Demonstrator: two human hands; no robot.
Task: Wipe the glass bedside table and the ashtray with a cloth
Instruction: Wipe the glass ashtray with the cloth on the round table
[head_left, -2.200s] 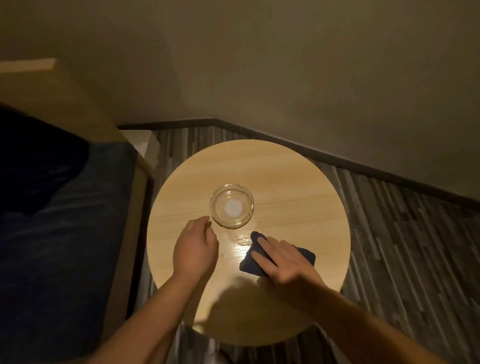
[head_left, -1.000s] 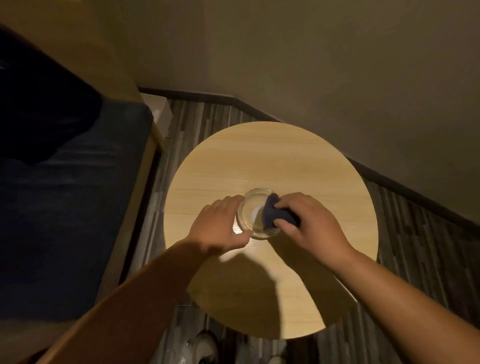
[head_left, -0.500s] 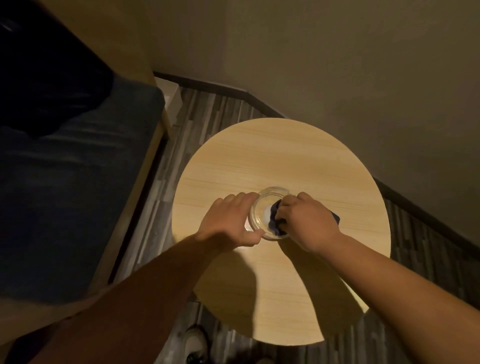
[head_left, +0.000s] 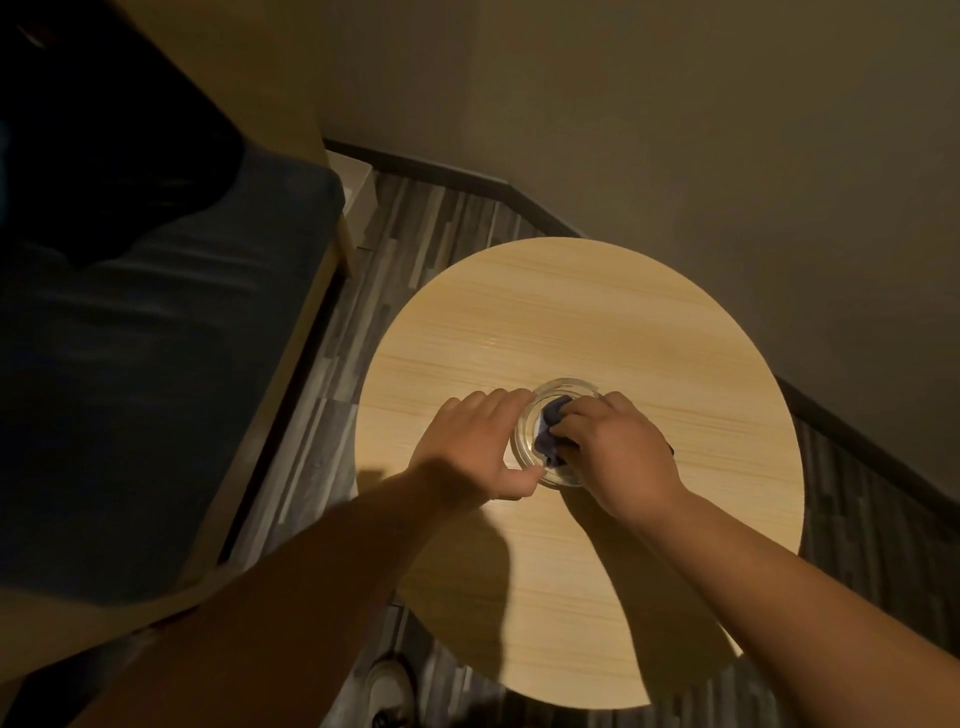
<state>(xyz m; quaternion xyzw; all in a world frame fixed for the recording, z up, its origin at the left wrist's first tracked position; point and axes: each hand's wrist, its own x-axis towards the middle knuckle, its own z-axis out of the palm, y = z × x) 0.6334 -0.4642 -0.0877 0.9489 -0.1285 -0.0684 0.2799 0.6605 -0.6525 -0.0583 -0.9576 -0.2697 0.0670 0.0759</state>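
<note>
A round light-wood-look bedside table (head_left: 597, 322) fills the middle of the view. Near its centre stands a clear glass ashtray (head_left: 527, 439). My left hand (head_left: 470, 449) grips the ashtray's left rim, thumb at the near side. My right hand (head_left: 615, 452) is shut on a dark blue cloth (head_left: 550, 428) and presses it down into the bowl of the ashtray. Most of the cloth is hidden under my fingers, and the ashtray's right side is covered by my right hand.
A bed with a dark blue cover (head_left: 156, 364) and a wooden frame (head_left: 291, 374) runs along the left. Grey plank floor (head_left: 431, 228) lies between bed and table. A beige wall (head_left: 675, 130) with a dark skirting stands behind. A white shoe (head_left: 389, 686) shows below the table.
My right hand lifted the cloth from the tabletop into the ashtray and now rubs inside it. My left hand closed on the ashtray's rim. The view has shifted left.
</note>
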